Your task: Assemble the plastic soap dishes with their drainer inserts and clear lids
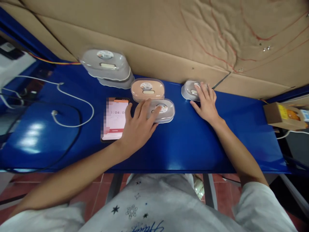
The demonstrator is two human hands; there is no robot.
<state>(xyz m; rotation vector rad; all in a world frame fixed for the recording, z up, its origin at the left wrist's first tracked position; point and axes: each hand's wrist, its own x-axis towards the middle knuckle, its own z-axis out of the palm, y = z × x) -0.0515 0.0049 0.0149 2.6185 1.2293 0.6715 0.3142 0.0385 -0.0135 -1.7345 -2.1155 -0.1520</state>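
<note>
My left hand (pixel 137 124) lies palm down with fingers spread, its index finger on the clear lid of a grey oval lidded box (pixel 167 111). The thumb is at that box's front edge. A peach lidded box (pixel 147 88) stands just behind it. Farther right, my right hand (pixel 206 101) rests with fingers stretched over a smaller grey lidded box (pixel 189 91), thumb by its front edge; the hand hides its right end. Round labels are on the lids. A phone (pixel 116 125) showing a timer lies beside my left hand, partly covered by it.
Larger grey lidded boxes (pixel 106 66) are stacked at the back left. White cable (pixel 77 96) and black cable loop across the left of the blue table (pixel 188 145). Cardboard (pixel 156 38) walls the back. A small carton (pixel 277 114) stands at the right edge.
</note>
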